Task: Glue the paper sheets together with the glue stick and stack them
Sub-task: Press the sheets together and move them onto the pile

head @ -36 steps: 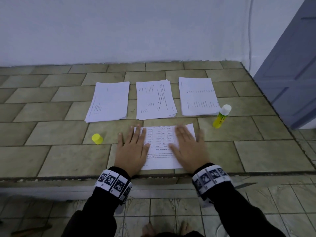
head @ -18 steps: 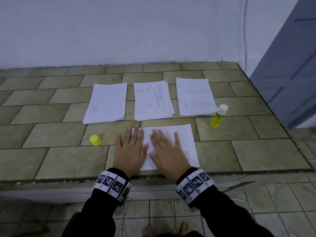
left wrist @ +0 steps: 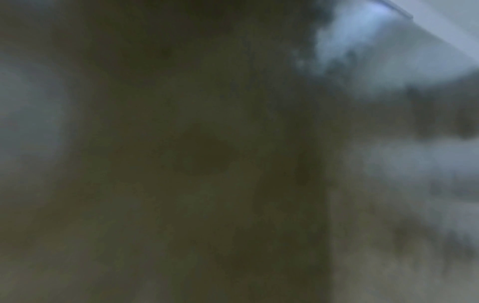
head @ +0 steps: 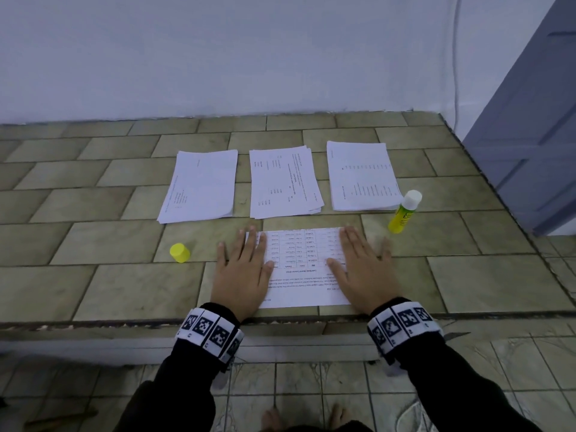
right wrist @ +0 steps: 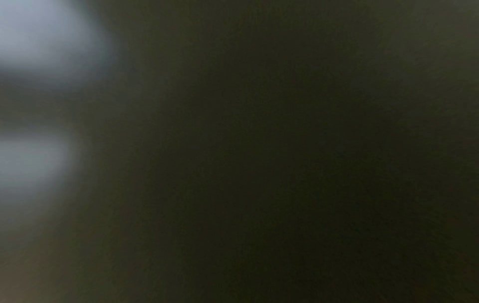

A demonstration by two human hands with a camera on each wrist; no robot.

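Observation:
A printed paper sheet [head: 300, 269] lies near the front edge of the tiled ledge [head: 93, 244]. My left hand [head: 243, 269] presses flat on its left edge with straight fingers. On the sheet's right edge my right hand [head: 363, 269] also lies flat. Beyond it lie three stacks of sheets: left stack [head: 201, 185], middle stack [head: 285, 182], right stack [head: 361, 176]. The yellow glue stick [head: 404, 212] stands uncapped to the right of the sheet. Its yellow cap [head: 180, 252] sits to the left of my left hand. Both wrist views are dark and blurred.
A white wall [head: 249, 57] runs behind the ledge. A grey-blue door [head: 536, 120] stands at the right. The ledge drops off at its front edge to a tiled floor [head: 296, 385], where bare toes show.
My right hand slid left across the sheet to beside the left hand, then back to the sheet's right edge. The left hand has stayed in place.

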